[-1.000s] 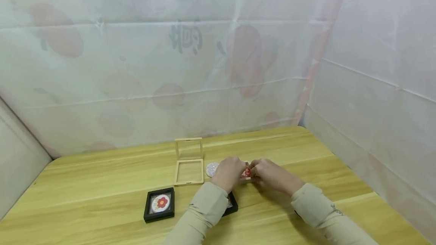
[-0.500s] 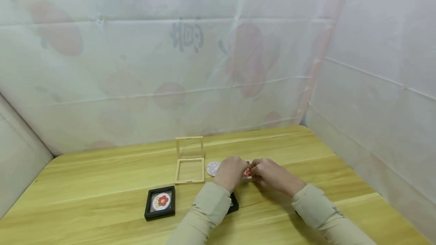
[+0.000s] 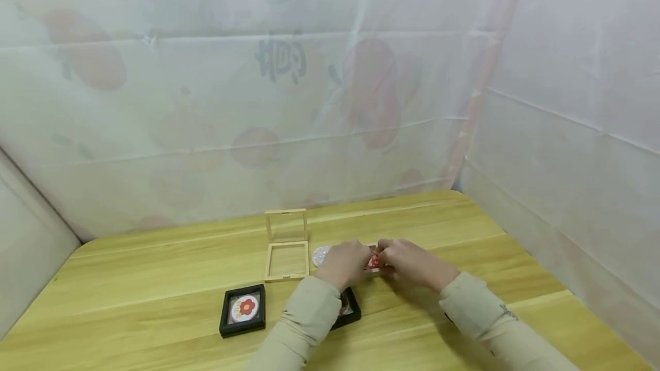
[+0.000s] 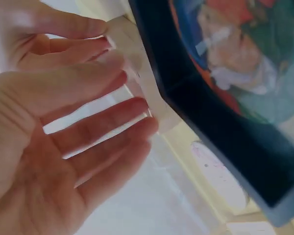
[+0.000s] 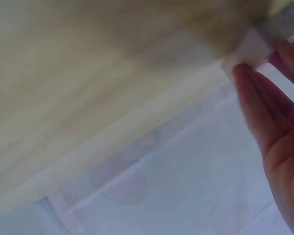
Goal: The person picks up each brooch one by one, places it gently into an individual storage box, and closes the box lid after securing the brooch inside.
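Both hands are at a small pale wooden frame [image 3: 373,270] with a red round piece [image 3: 374,260] showing in it. My left hand [image 3: 344,264] holds its left side; in the left wrist view the thumb and fingertips lie along the frame's pale edge [image 4: 132,56]. On the opposite side, my right hand [image 3: 412,263] pinches the frame's corner [image 5: 251,51] between thumb and fingers. Partly hidden under my left forearm lies a black display frame [image 3: 353,312] with a round picture inside [image 4: 235,54]. Behind my left hand a shiny whitish disc [image 3: 319,256] is half covered.
An open wooden frame [image 3: 268,262] stands left of the disc, its clear lid raised. Nearer the front left lies another black frame [image 3: 227,316] holding a red flower badge [image 3: 245,307]. A printed cloth [image 3: 206,102] hangs behind the wooden table [image 3: 144,279].
Both hands stay on the small wooden frame, with only slight shifts of the fingers. More of the black frame under the left forearm shows now.
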Available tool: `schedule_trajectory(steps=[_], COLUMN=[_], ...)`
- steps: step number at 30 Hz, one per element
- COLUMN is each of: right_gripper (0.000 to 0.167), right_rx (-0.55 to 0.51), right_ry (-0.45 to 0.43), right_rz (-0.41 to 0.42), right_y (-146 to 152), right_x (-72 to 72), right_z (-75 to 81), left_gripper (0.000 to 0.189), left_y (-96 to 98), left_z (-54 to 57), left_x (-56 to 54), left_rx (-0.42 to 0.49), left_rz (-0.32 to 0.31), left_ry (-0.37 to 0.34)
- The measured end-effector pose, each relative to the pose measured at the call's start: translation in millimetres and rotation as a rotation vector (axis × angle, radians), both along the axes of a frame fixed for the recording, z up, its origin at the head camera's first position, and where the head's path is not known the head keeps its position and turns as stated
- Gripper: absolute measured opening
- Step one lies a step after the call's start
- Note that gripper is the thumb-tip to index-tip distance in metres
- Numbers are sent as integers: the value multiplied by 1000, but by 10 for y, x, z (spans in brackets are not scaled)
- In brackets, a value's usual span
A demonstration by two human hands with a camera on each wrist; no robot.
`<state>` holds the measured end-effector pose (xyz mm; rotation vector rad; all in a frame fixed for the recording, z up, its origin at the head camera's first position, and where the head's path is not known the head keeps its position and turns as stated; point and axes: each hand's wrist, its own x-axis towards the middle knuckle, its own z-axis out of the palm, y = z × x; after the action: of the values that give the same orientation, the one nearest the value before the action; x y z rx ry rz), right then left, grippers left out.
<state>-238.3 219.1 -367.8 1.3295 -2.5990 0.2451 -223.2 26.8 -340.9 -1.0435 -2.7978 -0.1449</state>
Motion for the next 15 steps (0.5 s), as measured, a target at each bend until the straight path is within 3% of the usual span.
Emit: schedule_trajectory(steps=[3,7,15], right_gripper=[16,14,13], right_rx=[10,-10,-25], right_ry=[26,56,27], right_rz=[-8,-26,-50], right_y=[-16,-20,-125], right_x=[-10,-22,-66], right_z=[95,211,242], left_gripper=[40,14,10], left_y=[-82,-232,-496], left_z=[71,167,219], left_x=[-20,-67,-156], left_rx=[18,63,85], left_rz=[20,35,46], left_ry=[-34,-40,-25])
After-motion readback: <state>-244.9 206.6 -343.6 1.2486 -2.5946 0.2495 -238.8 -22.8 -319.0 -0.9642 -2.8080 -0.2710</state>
